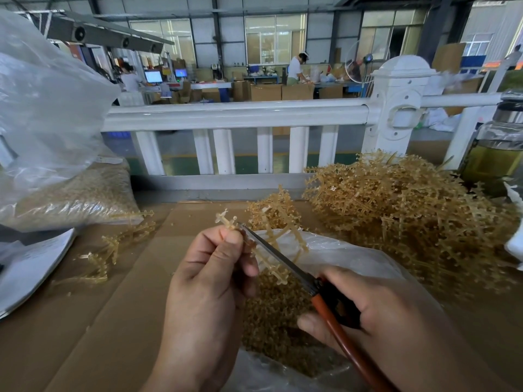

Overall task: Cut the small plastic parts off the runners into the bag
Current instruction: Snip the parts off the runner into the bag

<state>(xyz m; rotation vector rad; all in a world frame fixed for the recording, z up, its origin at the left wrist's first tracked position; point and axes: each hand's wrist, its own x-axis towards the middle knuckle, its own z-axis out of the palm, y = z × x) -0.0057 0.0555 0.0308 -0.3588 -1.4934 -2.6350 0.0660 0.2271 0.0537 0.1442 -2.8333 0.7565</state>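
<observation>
My left hand [209, 281] pinches a tan plastic runner [271, 250] between thumb and fingers, holding it above an open clear bag [348, 258] that has several small tan parts [277, 315] in it. My right hand [376, 312] grips scissors [285, 261] with red and black handles. The blades look almost together, and their tip lies against the runner right beside my left fingertips. One end of the runner sticks up past my left fingers.
A big heap of uncut runners [410, 205] lies at the right on the cardboard sheet [119, 306]. Trimmed runners [113, 250] lie at the left. A filled clear bag [70, 193] stands back left, a white railing [240, 117] behind, a glass bottle [495, 154] far right.
</observation>
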